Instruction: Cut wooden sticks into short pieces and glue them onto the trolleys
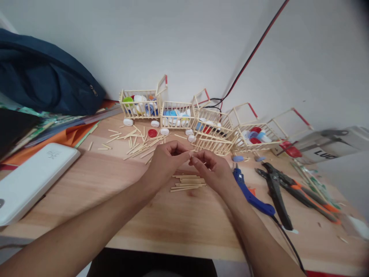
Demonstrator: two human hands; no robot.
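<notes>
My left hand (pixel 167 159) and my right hand (pixel 211 169) meet over the middle of the wooden table (pixel 144 215). Both have their fingers pinched together on a thin wooden stick (pixel 193 152) held between them. Just below the hands lies a small pile of cut sticks (pixel 187 183). Beyond the hands stands a row of small stick-built carts (pixel 198 119) with bottle-cap wheels, several filled with coloured bottle caps.
Loose sticks (pixel 135 144) lie scattered at the left of the carts. A blue glue gun (pixel 250 194) and pliers (pixel 278 188) lie to the right. A white box (pixel 31 179), papers and a dark blue bag (pixel 43 77) are on the left.
</notes>
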